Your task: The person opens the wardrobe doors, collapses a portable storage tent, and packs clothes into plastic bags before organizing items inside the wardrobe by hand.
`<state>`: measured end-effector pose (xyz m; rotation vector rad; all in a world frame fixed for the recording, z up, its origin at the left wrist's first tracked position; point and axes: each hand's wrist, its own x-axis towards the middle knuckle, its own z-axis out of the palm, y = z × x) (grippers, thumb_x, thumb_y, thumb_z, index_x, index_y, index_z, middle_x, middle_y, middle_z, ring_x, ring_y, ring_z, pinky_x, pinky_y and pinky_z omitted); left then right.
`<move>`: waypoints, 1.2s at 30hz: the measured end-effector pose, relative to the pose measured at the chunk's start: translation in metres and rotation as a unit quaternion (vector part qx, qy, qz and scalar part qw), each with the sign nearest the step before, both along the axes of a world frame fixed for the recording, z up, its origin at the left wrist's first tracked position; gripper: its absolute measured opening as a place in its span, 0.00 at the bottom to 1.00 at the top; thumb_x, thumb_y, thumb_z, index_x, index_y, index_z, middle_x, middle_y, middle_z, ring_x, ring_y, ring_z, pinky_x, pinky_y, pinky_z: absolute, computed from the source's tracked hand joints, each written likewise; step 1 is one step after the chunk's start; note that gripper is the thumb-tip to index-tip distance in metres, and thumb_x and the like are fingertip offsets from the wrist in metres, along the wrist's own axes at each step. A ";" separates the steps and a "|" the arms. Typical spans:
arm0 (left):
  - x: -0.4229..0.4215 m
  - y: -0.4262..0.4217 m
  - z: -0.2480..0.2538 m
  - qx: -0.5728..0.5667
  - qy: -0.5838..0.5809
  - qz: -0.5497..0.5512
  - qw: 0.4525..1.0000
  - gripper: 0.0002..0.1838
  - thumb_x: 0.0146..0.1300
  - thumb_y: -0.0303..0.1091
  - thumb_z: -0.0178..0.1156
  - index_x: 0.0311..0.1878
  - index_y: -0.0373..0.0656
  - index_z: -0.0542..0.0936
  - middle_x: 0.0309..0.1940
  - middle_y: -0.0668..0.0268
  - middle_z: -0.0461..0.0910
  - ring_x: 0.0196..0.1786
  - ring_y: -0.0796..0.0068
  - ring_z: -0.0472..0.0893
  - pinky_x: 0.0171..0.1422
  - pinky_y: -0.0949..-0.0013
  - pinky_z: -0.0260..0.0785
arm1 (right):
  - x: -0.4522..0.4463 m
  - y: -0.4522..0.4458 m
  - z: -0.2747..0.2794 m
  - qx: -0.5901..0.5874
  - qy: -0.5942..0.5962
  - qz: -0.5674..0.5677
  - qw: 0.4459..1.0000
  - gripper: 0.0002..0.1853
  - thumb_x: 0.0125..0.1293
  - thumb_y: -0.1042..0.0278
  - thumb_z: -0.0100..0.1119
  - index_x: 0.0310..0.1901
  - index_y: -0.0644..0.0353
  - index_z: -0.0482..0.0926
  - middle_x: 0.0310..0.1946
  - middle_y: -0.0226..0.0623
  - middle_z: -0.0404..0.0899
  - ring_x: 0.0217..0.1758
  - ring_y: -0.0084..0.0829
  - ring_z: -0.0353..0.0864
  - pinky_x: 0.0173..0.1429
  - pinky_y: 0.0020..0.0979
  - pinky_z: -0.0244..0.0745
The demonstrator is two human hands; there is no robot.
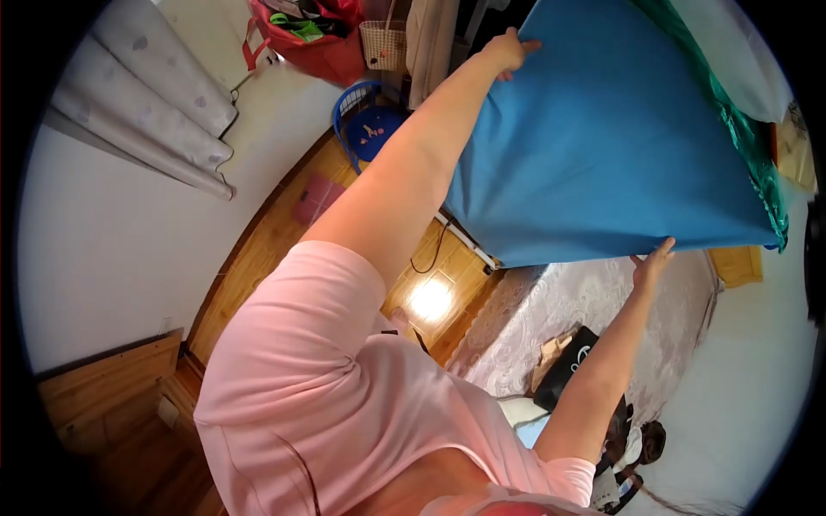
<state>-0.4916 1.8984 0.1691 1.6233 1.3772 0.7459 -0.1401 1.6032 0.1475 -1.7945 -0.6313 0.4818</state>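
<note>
A large blue cloth (611,138) spreads across the upper right, fairly smooth, with soft folds toward its lower left. My left hand (514,53) is at its upper left edge, fingers bent around the edge. At the lower edge, my right hand (654,261) pinches the cloth, its fingers partly hidden. Both arms are stretched far out. Shiny green fabric (731,112) runs along the cloth's far right side, with whitish material (740,52) beyond it. What lies behind the blue cloth is hidden.
Below the cloth is a bed with a pale patterned cover (508,344), holding a black bag (568,370). A blue chair (370,125), a red bag (314,39) and a woven basket (384,45) stand at the upper left. A grey curtain (146,86) hangs left. A cable (439,249) lies on the floor.
</note>
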 end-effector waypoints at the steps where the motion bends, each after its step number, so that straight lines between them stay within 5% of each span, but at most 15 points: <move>1: 0.006 0.008 0.000 0.004 -0.029 -0.024 0.999 0.40 0.59 0.59 0.49 0.62 0.36 0.52 0.44 0.43 0.73 0.27 0.56 0.81 0.27 0.62 0.76 | 0.007 0.002 0.002 0.007 -0.004 -0.001 1.000 0.43 0.60 0.30 0.38 0.66 0.52 0.42 0.68 0.46 0.42 0.68 0.52 0.49 0.49 0.58 0.69; 7: 0.025 0.056 0.000 0.014 -0.044 -0.044 0.998 0.43 0.60 0.57 0.49 0.67 0.39 0.46 0.45 0.43 0.74 0.27 0.58 0.81 0.27 0.64 0.77 | 0.029 0.043 -0.003 0.001 -0.013 0.013 1.000 0.43 0.58 0.30 0.39 0.66 0.51 0.44 0.68 0.45 0.44 0.68 0.52 0.50 0.46 0.55 0.72; 20: 0.077 0.197 -0.012 0.015 -0.059 -0.018 0.998 0.44 0.57 0.58 0.53 0.68 0.41 0.49 0.38 0.49 0.77 0.22 0.64 0.80 0.21 0.68 0.72 | 0.026 0.142 -0.007 0.025 0.010 -0.042 0.999 0.44 0.55 0.27 0.42 0.64 0.50 0.48 0.67 0.44 0.46 0.67 0.51 0.51 0.46 0.54 0.71; 23: 0.103 0.223 -0.036 0.083 -0.028 0.054 0.995 0.41 0.56 0.56 0.55 0.63 0.36 0.56 0.44 0.47 0.75 0.38 0.56 0.79 0.40 0.60 0.73 | 0.021 0.153 -0.005 0.020 0.003 -0.055 0.998 0.42 0.57 0.29 0.41 0.64 0.51 0.48 0.67 0.44 0.48 0.66 0.50 0.53 0.46 0.53 0.71; 25: 0.099 0.212 -0.033 0.035 -0.089 0.063 0.993 0.38 0.55 0.56 0.55 0.59 0.34 0.60 0.51 0.44 0.70 0.52 0.49 0.73 0.55 0.54 0.66 | 0.018 0.154 -0.004 0.023 0.002 -0.050 0.998 0.43 0.57 0.29 0.41 0.64 0.52 0.47 0.67 0.45 0.48 0.66 0.49 0.54 0.46 0.53 0.72; 30: 0.050 0.107 -0.049 0.073 -0.114 0.060 0.989 0.33 0.63 0.48 0.49 0.63 0.35 0.55 0.60 0.45 0.58 0.61 0.47 0.63 0.63 0.56 0.58 | 0.009 0.142 -0.008 0.020 -0.007 -0.095 0.995 0.39 0.62 0.34 0.38 0.63 0.60 0.52 0.62 0.50 0.54 0.60 0.49 0.63 0.45 0.50 0.76; 32: 0.020 0.037 -0.101 0.151 -0.122 0.026 0.981 0.31 0.64 0.46 0.49 0.62 0.36 0.57 0.58 0.46 0.61 0.58 0.49 0.65 0.61 0.57 0.60 | 0.002 0.134 -0.002 -0.008 -0.041 -0.106 0.993 0.38 0.63 0.35 0.38 0.61 0.62 0.54 0.61 0.51 0.57 0.57 0.49 0.66 0.42 0.48 0.78; 36: -0.105 -0.150 -0.240 -0.015 0.012 -0.142 0.990 0.28 0.60 0.41 0.53 0.60 0.38 0.61 0.55 0.47 0.66 0.57 0.53 0.67 0.58 0.59 0.62 | 0.012 0.122 -0.015 -0.002 -0.101 -0.080 0.992 0.36 0.64 0.37 0.38 0.60 0.62 0.57 0.57 0.52 0.62 0.52 0.47 0.71 0.37 0.44 0.81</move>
